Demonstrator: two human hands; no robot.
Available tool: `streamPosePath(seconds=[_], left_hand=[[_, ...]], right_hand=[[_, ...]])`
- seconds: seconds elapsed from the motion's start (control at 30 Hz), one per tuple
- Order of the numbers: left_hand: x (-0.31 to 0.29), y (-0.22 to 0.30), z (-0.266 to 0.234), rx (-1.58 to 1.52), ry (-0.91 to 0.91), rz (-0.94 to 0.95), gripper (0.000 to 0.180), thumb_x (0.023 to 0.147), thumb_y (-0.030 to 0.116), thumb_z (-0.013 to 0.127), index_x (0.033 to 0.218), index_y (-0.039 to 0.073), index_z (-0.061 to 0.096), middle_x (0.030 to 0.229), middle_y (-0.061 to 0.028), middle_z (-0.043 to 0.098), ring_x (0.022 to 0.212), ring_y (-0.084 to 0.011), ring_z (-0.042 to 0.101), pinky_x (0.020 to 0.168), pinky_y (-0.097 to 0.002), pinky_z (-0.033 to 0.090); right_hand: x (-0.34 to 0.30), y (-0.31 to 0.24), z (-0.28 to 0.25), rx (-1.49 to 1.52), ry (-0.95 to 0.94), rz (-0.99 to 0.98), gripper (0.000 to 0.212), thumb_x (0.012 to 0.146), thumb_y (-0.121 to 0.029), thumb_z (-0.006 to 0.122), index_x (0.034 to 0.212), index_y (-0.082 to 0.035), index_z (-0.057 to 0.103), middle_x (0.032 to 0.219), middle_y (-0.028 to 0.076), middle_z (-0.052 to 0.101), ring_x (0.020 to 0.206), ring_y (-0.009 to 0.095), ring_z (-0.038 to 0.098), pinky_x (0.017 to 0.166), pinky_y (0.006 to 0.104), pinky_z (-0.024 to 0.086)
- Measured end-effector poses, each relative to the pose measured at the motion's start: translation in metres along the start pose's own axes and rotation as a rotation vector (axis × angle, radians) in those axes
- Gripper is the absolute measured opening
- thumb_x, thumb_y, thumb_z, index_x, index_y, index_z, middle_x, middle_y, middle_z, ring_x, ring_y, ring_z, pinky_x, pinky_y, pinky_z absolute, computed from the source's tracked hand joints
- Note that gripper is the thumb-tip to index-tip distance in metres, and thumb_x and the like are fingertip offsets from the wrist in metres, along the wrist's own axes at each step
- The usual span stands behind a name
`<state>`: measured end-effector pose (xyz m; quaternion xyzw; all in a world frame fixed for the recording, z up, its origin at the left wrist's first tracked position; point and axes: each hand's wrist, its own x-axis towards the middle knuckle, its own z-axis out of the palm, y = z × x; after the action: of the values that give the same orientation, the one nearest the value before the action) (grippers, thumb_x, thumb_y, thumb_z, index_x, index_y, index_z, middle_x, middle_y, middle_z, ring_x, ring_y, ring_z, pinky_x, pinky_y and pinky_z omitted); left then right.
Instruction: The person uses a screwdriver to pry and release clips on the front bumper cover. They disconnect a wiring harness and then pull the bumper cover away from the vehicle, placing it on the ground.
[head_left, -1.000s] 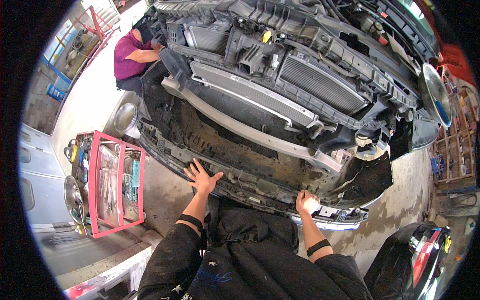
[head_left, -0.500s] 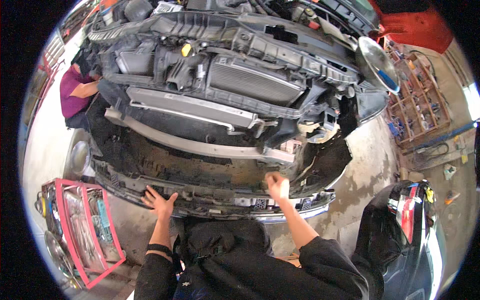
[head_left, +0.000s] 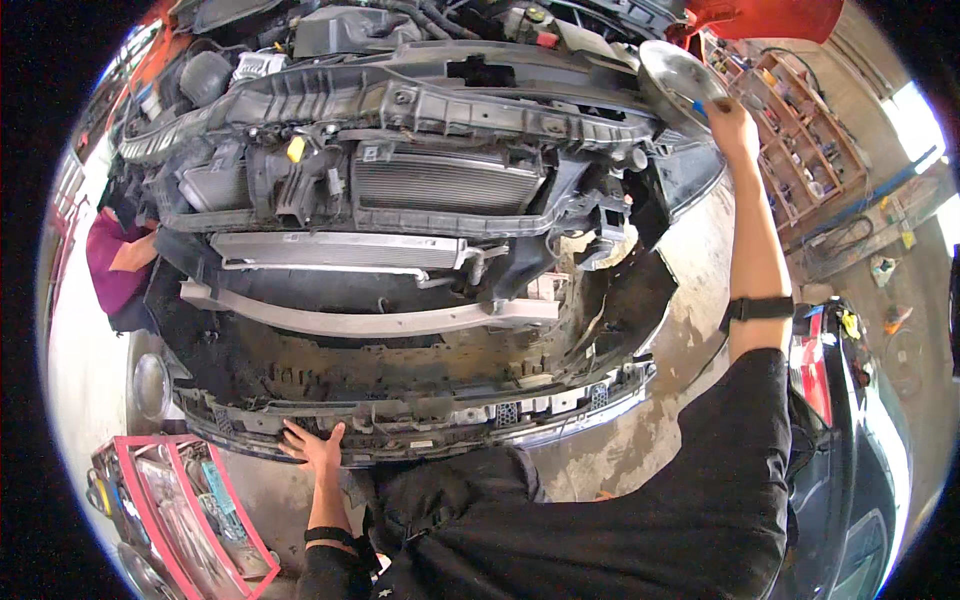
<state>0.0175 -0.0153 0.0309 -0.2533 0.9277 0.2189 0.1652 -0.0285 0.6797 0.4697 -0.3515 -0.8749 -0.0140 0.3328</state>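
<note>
My left hand (head_left: 316, 444) rests with spread fingers on the rear edge of a detached front bumper (head_left: 450, 415), which lies in front of the car. Stretched far out to the right, my right hand (head_left: 735, 130) is at the rim of a round metal dish (head_left: 675, 85) on the car's front corner. Its fingers are curled in beside a small blue item (head_left: 699, 107) in the dish; what they grip is partly hidden. Behind the bumper are a bare metal crossbar (head_left: 380, 318), a slim cooler (head_left: 340, 250) and a radiator (head_left: 445, 185).
At the left a person in a purple top (head_left: 118, 260) works beside the car. A red-framed tool cart (head_left: 185, 500) stands at the lower left, near another round metal dish (head_left: 152, 386). A wooden shelf (head_left: 805, 150) and a dark car (head_left: 850, 480) are on the right.
My right hand has gone from above the bumper up and right to the metal dish. My left hand has settled onto the bumper. The view has shifted to the right.
</note>
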Motion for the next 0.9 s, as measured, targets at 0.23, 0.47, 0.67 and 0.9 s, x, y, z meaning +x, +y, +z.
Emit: streamPosePath(seconds=[0.23, 0.47, 0.67, 0.9], left_hand=[[0.001, 0.004, -0.001, 0.036, -0.019, -0.017, 0.126, 0.067, 0.052, 0.08, 0.151, 0.018, -0.007, 0.157, -0.0138, -0.001, 0.142, -0.0397, -0.015, 0.104, -0.0705, 0.013], [-0.001, 0.003, -0.004, 0.04, -0.01, -0.014, 0.13, 0.062, 0.059, 0.079, 0.151, 0.016, -0.006, 0.157, -0.014, 0.002, 0.142, -0.0392, -0.013, 0.103, -0.071, 0.012], [0.004, 0.001, -0.001, 0.048, 0.008, 0.017, 0.129, 0.064, 0.058, 0.078, 0.151, 0.014, -0.005, 0.158, -0.013, 0.002, 0.142, -0.0407, -0.013, 0.105, -0.0693, 0.012], [0.007, 0.0, 0.003, -0.021, 0.015, 0.0, 0.127, 0.063, 0.05, 0.082, 0.151, 0.015, -0.002, 0.158, -0.0128, 0.001, 0.142, -0.039, -0.015, 0.105, -0.0689, 0.009]], right_hand=[[0.058, 0.031, 0.02, -0.408, -0.268, -0.061, 0.051, 0.071, -0.043, 0.063, 0.109, -0.009, 0.067, 0.109, 0.019, 0.066, 0.102, 0.036, 0.063, 0.089, 0.045, 0.048], [0.05, 0.034, 0.033, -0.383, -0.205, -0.082, 0.039, 0.079, -0.027, 0.051, 0.111, -0.008, 0.063, 0.112, 0.022, 0.063, 0.105, 0.038, 0.061, 0.089, 0.0477, 0.048], [0.007, 0.045, 0.018, -0.166, 0.188, 0.021, 0.045, 0.085, -0.031, 0.056, 0.117, 0.0, 0.053, 0.109, 0.028, 0.06, 0.102, 0.045, 0.059, 0.088, 0.0491, 0.047], [-0.226, 0.028, 0.041, 1.228, -0.156, 0.261, 0.023, 0.083, -0.027, 0.059, 0.09, -0.006, 0.055, 0.061, 0.003, 0.05, 0.046, 0.014, 0.048, 0.043, 0.0281, 0.038]])
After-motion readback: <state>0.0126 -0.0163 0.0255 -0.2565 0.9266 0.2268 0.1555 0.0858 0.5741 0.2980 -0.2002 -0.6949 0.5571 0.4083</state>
